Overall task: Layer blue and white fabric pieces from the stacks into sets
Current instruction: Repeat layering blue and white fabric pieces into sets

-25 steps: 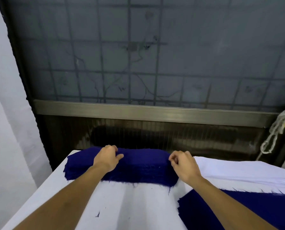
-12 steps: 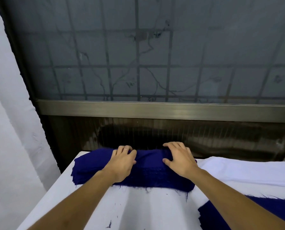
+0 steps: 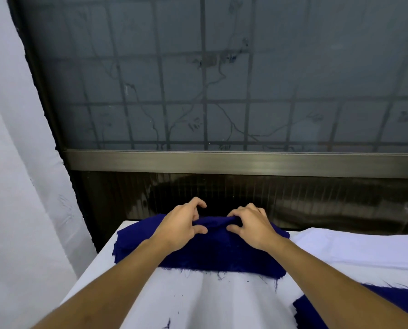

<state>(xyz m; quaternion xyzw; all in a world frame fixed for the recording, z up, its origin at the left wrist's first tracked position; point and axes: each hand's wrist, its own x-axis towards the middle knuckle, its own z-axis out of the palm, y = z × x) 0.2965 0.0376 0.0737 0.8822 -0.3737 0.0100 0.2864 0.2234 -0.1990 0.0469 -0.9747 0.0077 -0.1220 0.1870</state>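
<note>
Near: white-covered desk (image 3: 222, 302), loose blue threads scattered on it; part of a second blue pile (image 3: 399, 296) at lower right. Mid: blue stack (image 3: 222, 256) across the desk's far end, frayed edge nearest. Left hand (image 3: 179, 225) and right hand (image 3: 254, 225) close together at its far edge, fingers curled, pinching the top layer into a raised ridge, probably to peel off one piece. White stack (image 3: 354, 248) just beside, to the right. Beyond: frosted barred window (image 3: 222, 91). No readable writing or labels.
</note>
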